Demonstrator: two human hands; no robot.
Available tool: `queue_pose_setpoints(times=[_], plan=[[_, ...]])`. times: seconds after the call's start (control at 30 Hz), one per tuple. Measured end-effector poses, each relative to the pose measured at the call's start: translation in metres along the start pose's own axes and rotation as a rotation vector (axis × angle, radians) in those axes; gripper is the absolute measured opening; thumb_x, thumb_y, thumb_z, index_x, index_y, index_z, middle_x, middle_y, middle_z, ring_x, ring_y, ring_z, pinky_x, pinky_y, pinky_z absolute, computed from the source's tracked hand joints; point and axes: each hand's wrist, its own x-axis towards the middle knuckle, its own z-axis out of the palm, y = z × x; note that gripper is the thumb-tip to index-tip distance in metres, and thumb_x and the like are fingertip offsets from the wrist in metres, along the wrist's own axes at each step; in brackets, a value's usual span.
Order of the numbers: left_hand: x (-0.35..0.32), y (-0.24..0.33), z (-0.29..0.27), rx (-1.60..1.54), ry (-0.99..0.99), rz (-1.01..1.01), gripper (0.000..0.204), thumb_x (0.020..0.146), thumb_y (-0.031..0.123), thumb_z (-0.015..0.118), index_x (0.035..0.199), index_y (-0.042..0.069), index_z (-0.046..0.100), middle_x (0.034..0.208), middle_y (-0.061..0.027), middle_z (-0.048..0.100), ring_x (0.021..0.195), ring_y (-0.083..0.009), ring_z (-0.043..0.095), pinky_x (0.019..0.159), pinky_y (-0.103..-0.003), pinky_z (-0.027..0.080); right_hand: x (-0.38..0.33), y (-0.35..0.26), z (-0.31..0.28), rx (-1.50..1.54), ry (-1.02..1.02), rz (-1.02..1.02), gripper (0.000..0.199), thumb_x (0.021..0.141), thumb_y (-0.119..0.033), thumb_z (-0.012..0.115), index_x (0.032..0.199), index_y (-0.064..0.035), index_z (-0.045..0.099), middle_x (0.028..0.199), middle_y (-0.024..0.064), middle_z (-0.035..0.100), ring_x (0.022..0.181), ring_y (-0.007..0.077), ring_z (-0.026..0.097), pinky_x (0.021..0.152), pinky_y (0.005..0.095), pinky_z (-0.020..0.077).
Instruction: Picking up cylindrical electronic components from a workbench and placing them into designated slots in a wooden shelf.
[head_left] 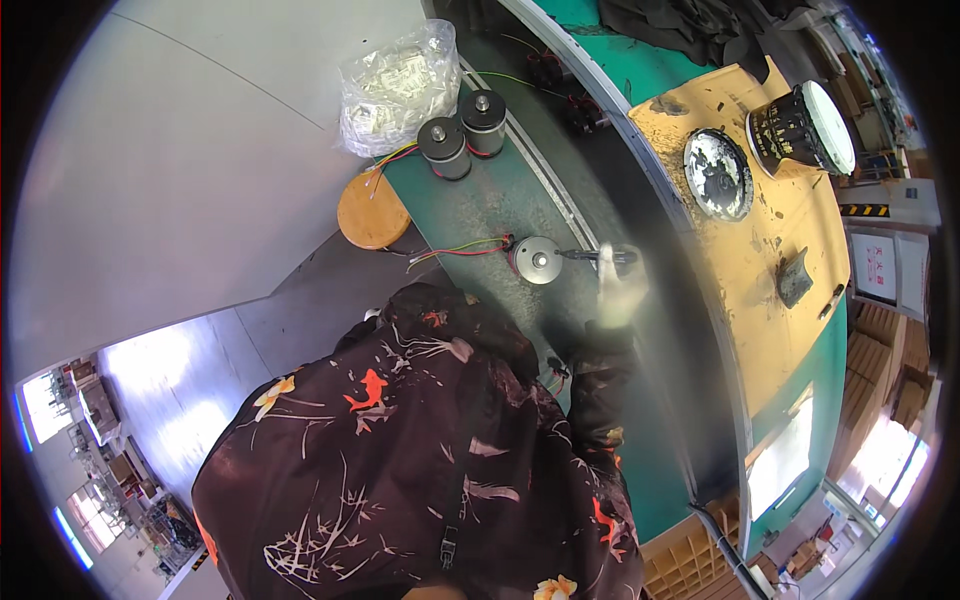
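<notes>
My right hand (620,289), in a pale glove and blurred, is closed around a slim black tool (578,255). The tip of this tool reaches the side of a round motor (538,260) with a silver top and a central shaft. Red, yellow and green wires trail left from that motor, which stands on the green bench top (480,205). Of my left arm only the dark patterned sleeve (440,305) shows. A small white patch sits at its left edge; the fingers are hidden.
Two more motors (443,148) stand farther back, beside a clear bag of white pieces (400,88). A round wooden stool (373,211) is left of the bench. Cardboard (740,270) at right carries a black-smeared lid (718,174) and a tipped bucket (790,130).
</notes>
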Motion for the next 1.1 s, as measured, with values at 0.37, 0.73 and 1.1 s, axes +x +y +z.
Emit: queue_pose_setpoints(times=[0.37, 0.73, 1.1], plan=[[0.040, 0.070, -0.019, -0.166, 0.052, 0.197, 0.023, 0.078, 0.023, 0.073, 0.089, 0.004, 0.072, 0.072, -0.0101, 0.070, 0.060, -0.0194, 0.064, 0.058, -0.034, 0.051, 0.011, -0.081, -0.157, 0.646, 0.494, -0.234, 0.034, 0.096, -0.022, 0.060, 0.119, 0.0030, 0.057, 0.097, 0.0176, 0.066, 0.080, 0.0175, 0.064, 0.069, 0.0266, 0.0514], [-0.079, 0.334, 0.077, 0.351, -0.485, 1.196, 0.107, 0.053, 0.040, 0.089, 0.138, -0.005, 0.043, 0.137, -0.0263, 0.048, 0.125, -0.0365, 0.050, 0.108, -0.040, 0.040, 0.039, -0.069, -0.163, -0.900, 0.574, -0.403, 0.039, 0.077, -0.016, 0.072, 0.115, -0.0063, 0.063, 0.101, 0.0196, 0.058, 0.090, 0.0357, 0.056, 0.078, 0.0445, 0.0465], [-0.037, 0.292, 0.058, 0.075, -0.790, 0.745, 0.070, 0.076, 0.041, 0.075, 0.130, 0.001, 0.054, 0.099, -0.0136, 0.069, 0.091, -0.0254, 0.067, 0.084, -0.036, 0.053, -0.082, 0.027, 0.062, 1.261, -0.003, 1.258, 0.080, 0.083, -0.059, 0.062, 0.133, 0.0017, 0.047, 0.134, 0.0219, 0.049, 0.122, 0.0353, 0.049, 0.105, 0.0506, 0.0395]])
